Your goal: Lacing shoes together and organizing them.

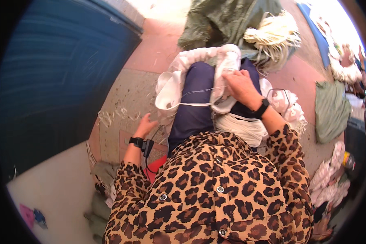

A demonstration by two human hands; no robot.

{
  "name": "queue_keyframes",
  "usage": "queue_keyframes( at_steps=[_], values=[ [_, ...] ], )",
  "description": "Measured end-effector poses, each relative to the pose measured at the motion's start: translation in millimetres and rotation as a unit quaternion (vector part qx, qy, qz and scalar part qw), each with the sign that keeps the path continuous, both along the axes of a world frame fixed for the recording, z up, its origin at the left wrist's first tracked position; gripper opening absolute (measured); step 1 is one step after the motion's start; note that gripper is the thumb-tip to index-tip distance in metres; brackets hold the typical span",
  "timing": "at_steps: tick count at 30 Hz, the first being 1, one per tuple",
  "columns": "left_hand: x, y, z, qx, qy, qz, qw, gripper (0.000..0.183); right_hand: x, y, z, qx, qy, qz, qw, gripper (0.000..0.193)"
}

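Across my dark-trousered lap lies a long white piece (227,61) with a ribbed upper end; its exact kind is unclear. My right hand (244,87) is closed at its edge, fingers pinched, and what sits between the fingertips is hidden. A thin pale thread (201,90) runs leftward from near those fingers over my thigh. Looped white bands (168,91) hang at the left side of my lap. Beside them, lower down, my left hand (145,125) is raised with its fingers apart, holding nothing I can see. A bundle of white cord (242,129) rests against my waist.
A dark blue door (61,69) stands at the left. Ahead, a green woven sack (215,24) carries a cream cord bundle (276,32). More white bundles (286,103) lie to the right, with another green sack (331,110) beyond. White scraps (110,118) litter the floor.
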State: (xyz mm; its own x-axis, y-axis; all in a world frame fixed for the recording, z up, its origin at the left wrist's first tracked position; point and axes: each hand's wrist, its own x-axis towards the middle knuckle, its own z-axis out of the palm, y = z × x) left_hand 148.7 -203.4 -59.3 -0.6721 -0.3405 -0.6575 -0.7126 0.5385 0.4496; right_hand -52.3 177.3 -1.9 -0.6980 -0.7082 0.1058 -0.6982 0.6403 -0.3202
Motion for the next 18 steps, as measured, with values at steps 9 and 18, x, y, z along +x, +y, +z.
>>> queue_keyframes(
  at_steps=[9,18],
  values=[
    [23,19,-101,0.138,-0.019,-0.087,0.986,0.079,-74,-28,10,-0.023,0.017,0.006,1.0,0.008],
    [0,-15,-89,0.146,0.0,0.051,0.988,0.04,-127,-50,-5,0.106,-0.171,-0.03,0.979,0.028]
  ],
)
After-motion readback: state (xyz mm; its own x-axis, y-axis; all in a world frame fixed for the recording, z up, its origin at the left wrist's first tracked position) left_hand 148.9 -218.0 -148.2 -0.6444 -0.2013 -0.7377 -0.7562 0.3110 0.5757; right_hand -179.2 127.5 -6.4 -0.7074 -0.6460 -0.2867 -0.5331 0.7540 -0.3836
